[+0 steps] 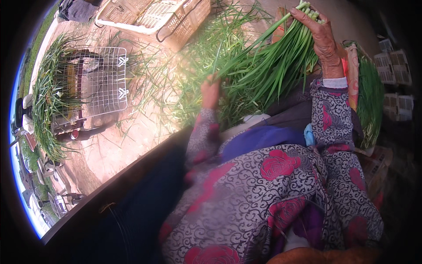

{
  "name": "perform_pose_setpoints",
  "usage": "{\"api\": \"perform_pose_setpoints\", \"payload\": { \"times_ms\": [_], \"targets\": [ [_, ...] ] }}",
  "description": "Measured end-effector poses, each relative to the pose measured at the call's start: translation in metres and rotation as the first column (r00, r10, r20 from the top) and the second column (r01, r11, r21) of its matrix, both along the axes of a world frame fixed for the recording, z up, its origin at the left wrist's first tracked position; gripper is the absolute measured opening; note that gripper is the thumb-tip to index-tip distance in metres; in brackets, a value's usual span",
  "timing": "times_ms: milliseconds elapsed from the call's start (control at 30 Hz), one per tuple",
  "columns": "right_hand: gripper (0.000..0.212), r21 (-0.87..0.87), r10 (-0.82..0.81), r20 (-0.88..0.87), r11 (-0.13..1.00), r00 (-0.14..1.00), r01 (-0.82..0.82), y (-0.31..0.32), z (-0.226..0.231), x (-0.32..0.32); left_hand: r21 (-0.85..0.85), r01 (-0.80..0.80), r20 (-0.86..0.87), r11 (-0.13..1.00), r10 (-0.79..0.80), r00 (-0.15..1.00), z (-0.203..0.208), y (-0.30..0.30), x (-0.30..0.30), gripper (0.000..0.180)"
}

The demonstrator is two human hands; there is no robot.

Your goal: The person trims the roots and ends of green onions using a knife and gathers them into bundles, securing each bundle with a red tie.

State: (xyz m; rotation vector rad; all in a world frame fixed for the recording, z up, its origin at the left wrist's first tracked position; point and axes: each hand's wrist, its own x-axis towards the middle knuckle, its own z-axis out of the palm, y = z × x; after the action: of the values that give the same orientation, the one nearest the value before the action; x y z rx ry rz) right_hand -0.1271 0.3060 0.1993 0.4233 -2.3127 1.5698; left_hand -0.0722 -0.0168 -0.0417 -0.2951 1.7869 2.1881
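Observation:
Up at the top right, my right hand (pixel 323 37) is closed round a bunch of garlic chives (pixel 281 64). The pale cut ends stick out above the thumb, and the long green leaves fan down to the left. My left hand (pixel 210 92), blurred by motion, is beside the tips of those leaves with its fingers drawn together. A single thin leaf (pixel 217 57) rises from the fingers. Loose chive leaves and trimmings (pixel 193 83) lie scattered under and around both hands.
A cream plastic crate (pixel 180 24) stands at the top. To the left, chives (pixel 48 97) lie across a white wire rack (pixel 105 81). More chives (pixel 369 101) stand at the right, near stacked boxes (pixel 393 66). A dark edge (pixel 123 176) runs diagonally on my left.

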Motion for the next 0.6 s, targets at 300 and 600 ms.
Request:
{"api": "perform_pose_setpoints", "payload": {
  "times_ms": [300,600],
  "targets": [
    [0.011,-0.664,-0.306,-0.115,0.731,0.945,0.156,-0.048,0.085,0.046,0.478,-0.456,0.382,0.751,0.29,0.878,0.0,-0.067,-0.035,0.015],
    [0.015,-0.688,-0.262,-0.008,0.702,0.965,0.185,0.005,0.091,0.045,0.56,-0.205,0.2,0.803,0.109,0.974,-0.011,-0.083,-0.057,0.032]
  ]
}}
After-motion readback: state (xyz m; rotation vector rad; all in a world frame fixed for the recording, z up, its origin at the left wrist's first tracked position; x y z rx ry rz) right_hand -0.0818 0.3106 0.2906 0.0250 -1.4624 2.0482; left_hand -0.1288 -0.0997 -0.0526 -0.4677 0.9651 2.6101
